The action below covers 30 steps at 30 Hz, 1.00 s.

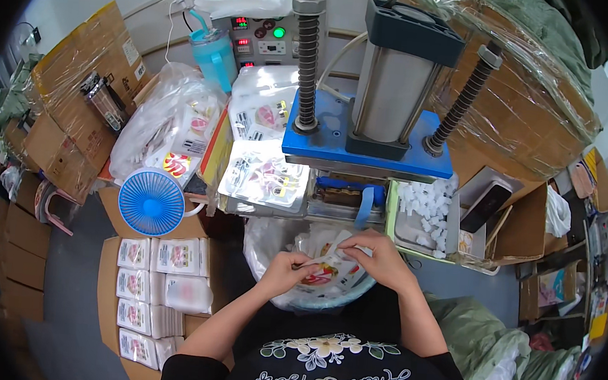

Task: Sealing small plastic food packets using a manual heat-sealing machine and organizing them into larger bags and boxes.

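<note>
In front of my body my left hand [284, 274] is closed in a pinch at the left edge of a printed clear plastic package [325, 272] with red and yellow print. My right hand [382, 259] pinches the same package at its upper right, with thumb and forefinger together. Any small piece between the fingertips is too small to make out. Both hands are above a round bin [320, 307] lined with a clear plastic bag [263, 242]. Other printed pieces seem to lie below the package, partly hidden.
Beyond the hands stands a blue press [364, 152] with spring posts. A tray of white pieces [424, 210] and a phone [486, 206] are to its right. Stacked printed packages [263, 176], a blue fan [151, 203] and a carton of packs [107, 282] are at left.
</note>
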Available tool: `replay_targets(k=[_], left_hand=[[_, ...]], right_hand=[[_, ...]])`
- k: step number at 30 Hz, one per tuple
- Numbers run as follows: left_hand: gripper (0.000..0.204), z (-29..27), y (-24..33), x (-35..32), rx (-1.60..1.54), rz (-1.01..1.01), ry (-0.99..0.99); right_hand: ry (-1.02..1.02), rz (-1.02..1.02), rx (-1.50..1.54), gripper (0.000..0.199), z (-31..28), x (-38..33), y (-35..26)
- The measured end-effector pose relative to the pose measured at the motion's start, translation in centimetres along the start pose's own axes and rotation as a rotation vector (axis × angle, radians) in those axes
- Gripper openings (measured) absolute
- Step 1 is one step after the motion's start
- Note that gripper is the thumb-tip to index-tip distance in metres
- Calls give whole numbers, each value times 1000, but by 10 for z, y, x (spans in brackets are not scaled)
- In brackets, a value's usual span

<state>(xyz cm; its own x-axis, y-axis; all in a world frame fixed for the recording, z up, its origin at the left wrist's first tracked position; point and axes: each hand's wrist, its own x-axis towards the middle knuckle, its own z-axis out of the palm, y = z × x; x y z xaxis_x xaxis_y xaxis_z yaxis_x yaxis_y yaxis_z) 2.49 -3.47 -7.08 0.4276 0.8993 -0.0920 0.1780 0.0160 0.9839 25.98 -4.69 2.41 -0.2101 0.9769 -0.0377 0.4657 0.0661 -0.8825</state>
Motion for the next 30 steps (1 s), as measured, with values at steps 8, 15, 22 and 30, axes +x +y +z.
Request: replay_targets(k=[8, 15, 22, 30], left_hand=[[26, 21, 36, 49, -234, -192, 97], [27, 31, 63, 68, -716, -295, 142], [56, -33, 89, 64, 462, 13, 397], [12, -77, 33, 25, 746, 337, 611]], right_hand=[[552, 9, -305, 28, -48, -2, 20], [406, 273, -857, 22, -74, -29, 60], [540, 34, -400, 18, -59, -8, 68], [573, -62, -23, 18, -59, 2, 68]])
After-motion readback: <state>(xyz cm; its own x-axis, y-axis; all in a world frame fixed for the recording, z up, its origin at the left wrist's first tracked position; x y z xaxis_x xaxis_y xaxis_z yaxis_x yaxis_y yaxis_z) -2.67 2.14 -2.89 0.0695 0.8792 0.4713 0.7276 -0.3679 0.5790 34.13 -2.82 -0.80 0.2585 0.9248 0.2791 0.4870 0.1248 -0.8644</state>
